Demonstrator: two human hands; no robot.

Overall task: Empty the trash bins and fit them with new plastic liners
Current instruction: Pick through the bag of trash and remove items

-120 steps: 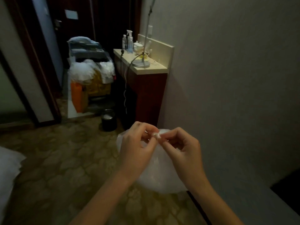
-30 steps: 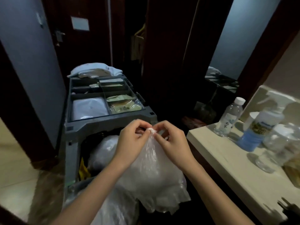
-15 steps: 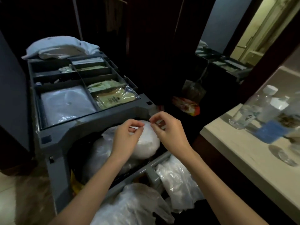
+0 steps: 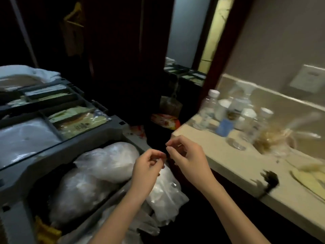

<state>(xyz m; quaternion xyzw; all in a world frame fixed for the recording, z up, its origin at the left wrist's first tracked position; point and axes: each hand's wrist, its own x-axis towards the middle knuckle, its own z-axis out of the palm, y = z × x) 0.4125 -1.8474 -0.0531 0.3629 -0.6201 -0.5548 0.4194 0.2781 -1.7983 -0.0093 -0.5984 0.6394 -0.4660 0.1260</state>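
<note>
Released since the previous frame, the tied trash bag [image 4: 109, 161] now lies in the open bin of the housekeeping cart [image 4: 73, 147], on top of another filled bag [image 4: 79, 192], at 9 o'clock from your hands. Your left hand [image 4: 149, 166] and right hand [image 4: 187, 158] have drawn back toward 3 o'clock and hover close together, just apart, fingers loosely curled, holding nothing. A loose plastic bag [image 4: 165, 196] hangs at 6 o'clock from the left hand, off the cart's edge. At 3 o'clock, the bench [image 4: 228, 166] carries blurred water bottles [image 4: 209, 106].
</note>
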